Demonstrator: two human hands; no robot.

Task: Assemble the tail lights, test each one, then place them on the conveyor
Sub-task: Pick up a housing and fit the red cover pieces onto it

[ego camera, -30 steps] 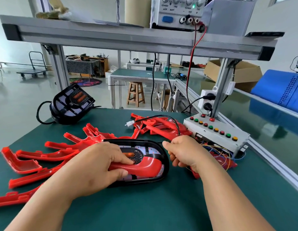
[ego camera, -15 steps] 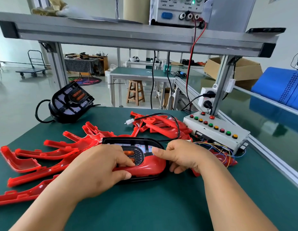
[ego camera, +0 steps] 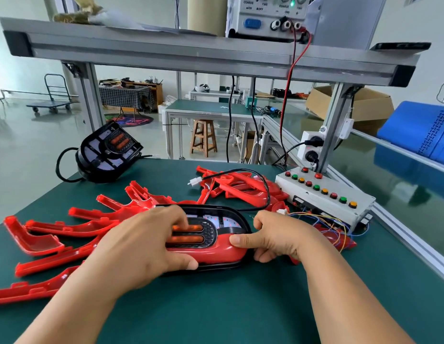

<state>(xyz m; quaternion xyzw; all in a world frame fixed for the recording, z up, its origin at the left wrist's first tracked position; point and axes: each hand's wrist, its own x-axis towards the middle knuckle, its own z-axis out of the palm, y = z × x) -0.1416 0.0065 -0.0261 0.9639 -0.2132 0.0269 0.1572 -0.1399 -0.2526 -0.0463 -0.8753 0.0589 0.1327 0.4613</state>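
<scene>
A black oval tail light housing [ego camera: 226, 214] lies on the green bench in front of me, with two orange lamps inside. A red lens cover [ego camera: 216, 252] sits along its near edge. My left hand [ego camera: 141, 247] grips the housing's left half, fingers over the lamps and thumb on the red cover. My right hand [ego camera: 273, 234] holds the right end, thumb pressing the cover's tip. The housing's black cable [ego camera: 263, 184] loops back to a white plug [ego camera: 195, 181]. The white test box [ego camera: 325, 197] with coloured buttons stands at the right.
Several loose red lens covers [ego camera: 57, 232] lie at the left and more [ego camera: 243, 187] behind the housing. A second black housing [ego camera: 106, 152] leans at the bench's far left. The green conveyor [ego camera: 402, 184] runs along the right. A power supply [ego camera: 268, 16] sits on the overhead shelf.
My right hand moved from the cable at the right onto the housing's right end, and its thumb now presses the red cover. My left hand kept its grip.
</scene>
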